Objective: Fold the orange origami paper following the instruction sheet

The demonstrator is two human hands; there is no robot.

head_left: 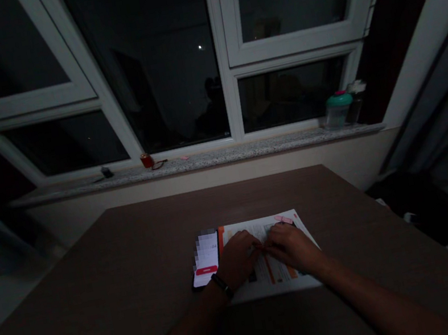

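My left hand (239, 258), with a dark band (222, 285) on its wrist, is over the left half of a printed booklet or sheet (273, 287). Opposite it, my right hand (293, 246) rests over the right half. The fingertips of both hands meet in a pinch above the middle of the page. Whatever lies between them is too small and dark to make out. Near the page's top right lies a small pink item (283, 219), just beyond my right hand. A phone (206, 260) with a lit screen sits left of the page, close to my left wrist.
The brown table (143, 251) extends to a wall below a window. On the stone sill (214, 159) stand a small red jar (146, 160), a dark little bottle (107, 172) and a green-lidded bottle (338, 109) beside another bottle (356, 101). Curtains hang at both sides.
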